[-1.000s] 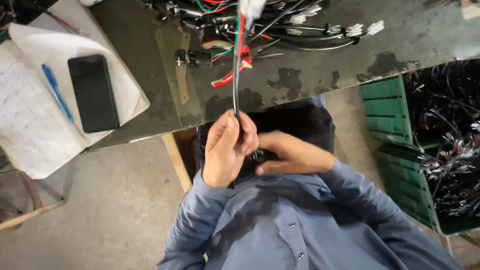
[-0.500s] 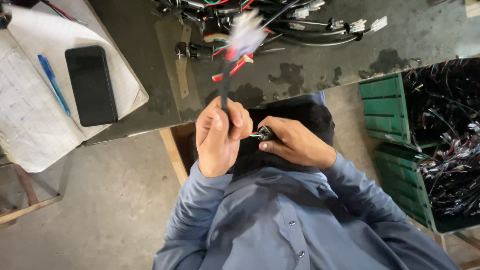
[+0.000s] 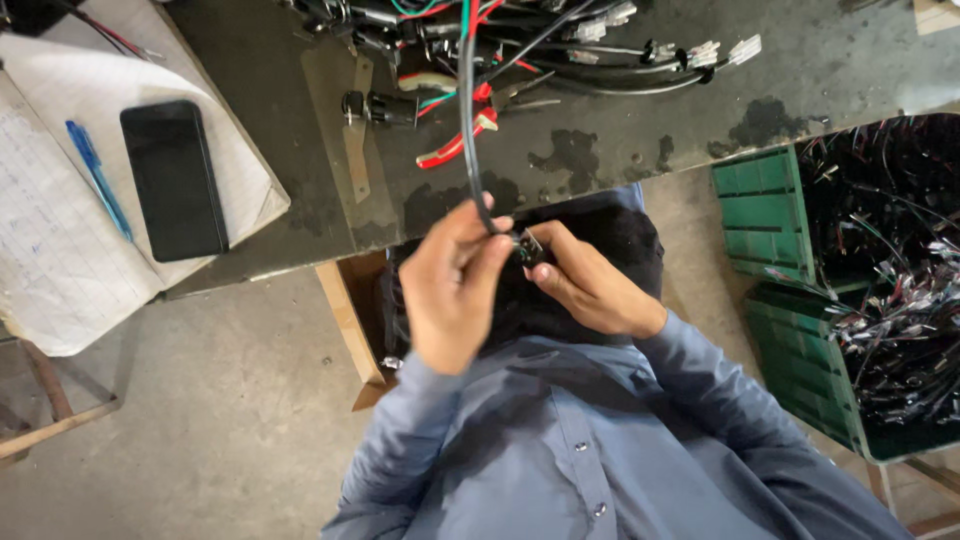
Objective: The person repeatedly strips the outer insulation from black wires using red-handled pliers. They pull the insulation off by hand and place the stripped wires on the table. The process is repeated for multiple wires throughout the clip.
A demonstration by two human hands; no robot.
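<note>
My left hand pinches a black sheathed cable that runs up from my fingers to a tangle of wires on the dark workbench. My right hand holds a small dark connector at the cable's lower end, right against my left fingertips. Both hands are close together above my lap, just in front of the bench edge. Red and green wires lie on the bench behind the cable.
An open notebook with a blue pen and a black phone lies at the left. Green crates full of wire harnesses stand at the right. A wooden box sits under the bench.
The cable, blurred and swinging half a second ago, now hangs straight between the bench and my left hand. My hands have shifted slightly and stay joined at the connector.
</note>
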